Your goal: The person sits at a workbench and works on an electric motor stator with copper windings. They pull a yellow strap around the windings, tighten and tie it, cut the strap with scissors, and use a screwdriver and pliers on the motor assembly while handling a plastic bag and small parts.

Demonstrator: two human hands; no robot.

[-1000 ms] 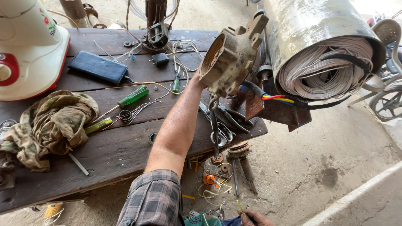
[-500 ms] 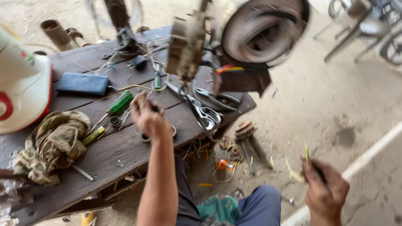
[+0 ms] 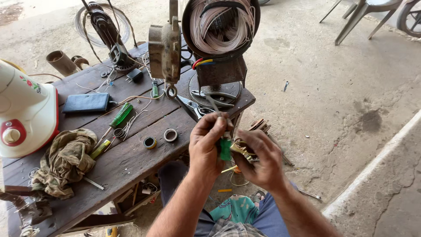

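Both hands, left (image 3: 206, 147) and right (image 3: 258, 158), meet off the table (image 3: 131, 162) edge, fingers closed on a green tool (image 3: 226, 149), steadying it.

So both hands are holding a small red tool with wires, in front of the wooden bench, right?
Not quite: the tool is green, not red. The head view shows the left hand and right hand holding it with the wires, in front of the bench.

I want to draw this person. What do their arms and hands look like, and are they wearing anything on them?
Both forearms are bare, with no sleeves in view. The left hand and the right hand wear no gloves. No rings, watch or bracelets show on them.
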